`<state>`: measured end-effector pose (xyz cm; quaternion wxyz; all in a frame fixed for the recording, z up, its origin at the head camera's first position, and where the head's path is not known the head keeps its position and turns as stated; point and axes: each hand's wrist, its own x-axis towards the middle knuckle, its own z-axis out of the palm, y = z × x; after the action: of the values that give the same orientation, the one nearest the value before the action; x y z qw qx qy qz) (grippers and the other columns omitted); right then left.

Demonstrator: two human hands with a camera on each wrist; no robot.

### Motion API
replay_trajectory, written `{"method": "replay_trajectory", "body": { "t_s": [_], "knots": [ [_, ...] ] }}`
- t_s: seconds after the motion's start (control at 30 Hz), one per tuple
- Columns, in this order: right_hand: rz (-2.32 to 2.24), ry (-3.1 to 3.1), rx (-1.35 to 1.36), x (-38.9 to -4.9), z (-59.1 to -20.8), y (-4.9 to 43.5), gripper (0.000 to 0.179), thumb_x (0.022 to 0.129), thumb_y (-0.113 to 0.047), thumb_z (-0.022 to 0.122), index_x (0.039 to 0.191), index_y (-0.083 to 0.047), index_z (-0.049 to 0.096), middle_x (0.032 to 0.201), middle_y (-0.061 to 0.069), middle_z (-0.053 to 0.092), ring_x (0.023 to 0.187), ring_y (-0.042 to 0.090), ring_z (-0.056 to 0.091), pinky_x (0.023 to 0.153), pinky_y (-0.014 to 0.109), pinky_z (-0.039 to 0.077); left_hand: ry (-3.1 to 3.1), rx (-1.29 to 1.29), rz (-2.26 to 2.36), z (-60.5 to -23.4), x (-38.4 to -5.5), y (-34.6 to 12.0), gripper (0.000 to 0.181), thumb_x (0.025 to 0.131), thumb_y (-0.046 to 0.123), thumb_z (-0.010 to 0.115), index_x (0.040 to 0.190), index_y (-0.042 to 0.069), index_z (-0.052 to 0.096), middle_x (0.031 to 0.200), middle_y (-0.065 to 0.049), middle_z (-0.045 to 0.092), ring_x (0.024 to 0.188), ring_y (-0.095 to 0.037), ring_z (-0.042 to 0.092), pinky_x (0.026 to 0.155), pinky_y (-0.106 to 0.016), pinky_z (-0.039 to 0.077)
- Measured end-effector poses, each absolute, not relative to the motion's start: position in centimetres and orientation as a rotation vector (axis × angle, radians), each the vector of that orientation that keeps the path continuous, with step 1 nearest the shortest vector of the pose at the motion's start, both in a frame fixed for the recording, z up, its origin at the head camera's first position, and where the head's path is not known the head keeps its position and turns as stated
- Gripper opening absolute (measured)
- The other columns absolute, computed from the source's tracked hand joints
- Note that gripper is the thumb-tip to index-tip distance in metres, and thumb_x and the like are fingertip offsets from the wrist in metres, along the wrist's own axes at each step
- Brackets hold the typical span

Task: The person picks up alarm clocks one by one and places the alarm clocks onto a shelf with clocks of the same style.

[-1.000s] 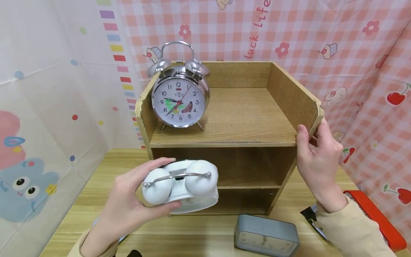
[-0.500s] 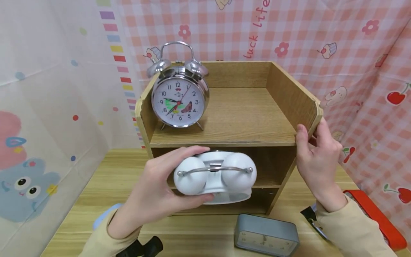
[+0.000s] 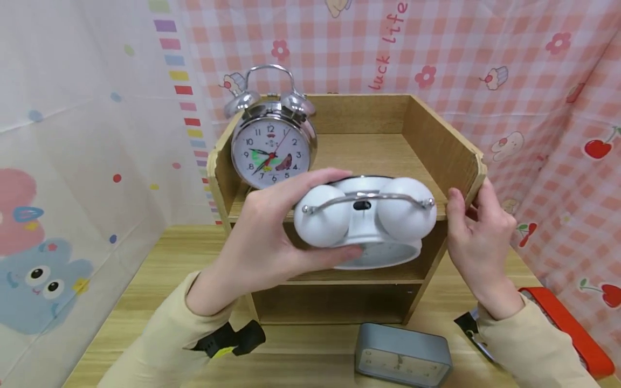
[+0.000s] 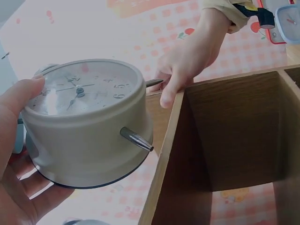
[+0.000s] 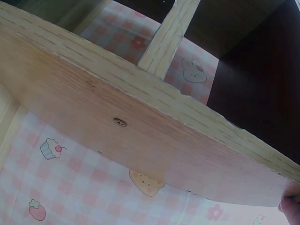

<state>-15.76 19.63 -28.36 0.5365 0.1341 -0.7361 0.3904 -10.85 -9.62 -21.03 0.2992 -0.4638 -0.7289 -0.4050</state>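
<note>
My left hand (image 3: 267, 237) grips a white twin-bell alarm clock (image 3: 364, 215) by its left side, thumb over the face and fingers behind. It hangs in front of the top board of a wooden shelf unit (image 3: 373, 153), bells toward the head camera. In the left wrist view the clock's face (image 4: 84, 89) and two metal feet show. My right hand (image 3: 482, 242) holds the shelf's right front edge; in the right wrist view only a fingertip (image 5: 290, 204) shows at the border. A silver twin-bell alarm clock (image 3: 271, 151) stands upright on the top board's left, partly behind my left hand.
A grey box-shaped clock (image 3: 402, 353) lies on the wooden table (image 3: 301, 361) before the shelf. Near my right sleeve are a red-framed object (image 3: 567, 331) and a dark, flat item (image 3: 473, 328). Two lower compartments open at the front. Checked cloth (image 3: 359, 48) hangs behind.
My left hand has carried the white alarm clock right and upward, from before the lower compartments to the front of the top board. My right hand stays on the shelf edge.
</note>
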Motion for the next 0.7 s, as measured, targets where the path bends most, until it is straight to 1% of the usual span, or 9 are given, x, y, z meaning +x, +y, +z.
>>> {"method": "replay_trajectory", "body": {
  "t_s": [0.1, 0.3, 0.43, 0.7],
  "knots": [
    [0.929, -1.757, 0.318, -15.7, -28.4, 19.7, 0.028, 0.100, -0.010, 0.063, 0.114, 0.014, 0.065, 0.094, 0.034, 0.074, 0.088, -0.030, 0.056, 0.082, -0.005, 0.045, -1.926, -1.223, -1.060, -20.2, -11.6, -9.1, 0.072, 0.071, 0.019, 0.098, 0.133, 0.001, 0.066, 0.127, -0.009, 0.076, 0.108, -0.013, 0.073, 0.092, -0.027, 0.060],
    [0.923, -1.763, 0.326, -15.8, -28.4, 19.8, 0.028, 0.100, -0.010, 0.063, 0.116, 0.013, 0.066, 0.094, 0.033, 0.075, 0.086, -0.030, 0.056, 0.083, -0.005, 0.045, -1.950, -1.205, -1.048, -18.8, -12.8, -8.4, 0.071, 0.076, 0.021, 0.096, 0.136, 0.000, 0.064, 0.130, -0.011, 0.075, 0.108, -0.014, 0.072, 0.090, -0.027, 0.059],
    [0.913, -1.761, 0.330, -15.9, -28.3, 19.8, 0.027, 0.101, -0.010, 0.063, 0.114, 0.013, 0.066, 0.087, 0.031, 0.072, 0.083, -0.030, 0.054, 0.082, -0.005, 0.045, -1.946, -1.212, -1.031, -17.7, -13.8, -7.8, 0.070, 0.078, 0.022, 0.095, 0.136, -0.001, 0.064, 0.130, -0.012, 0.075, 0.108, -0.014, 0.073, 0.091, -0.027, 0.059],
    [0.888, -1.754, 0.340, -16.0, -28.4, 19.9, 0.027, 0.102, -0.012, 0.064, 0.113, 0.013, 0.065, 0.083, 0.029, 0.070, 0.080, -0.029, 0.051, 0.080, -0.006, 0.044, -1.986, -1.184, -0.981, -15.8, -15.0, -6.7, 0.069, 0.081, 0.027, 0.093, 0.138, 0.001, 0.064, 0.129, -0.010, 0.076, 0.107, -0.013, 0.072, 0.091, -0.026, 0.058]
  ]
}}
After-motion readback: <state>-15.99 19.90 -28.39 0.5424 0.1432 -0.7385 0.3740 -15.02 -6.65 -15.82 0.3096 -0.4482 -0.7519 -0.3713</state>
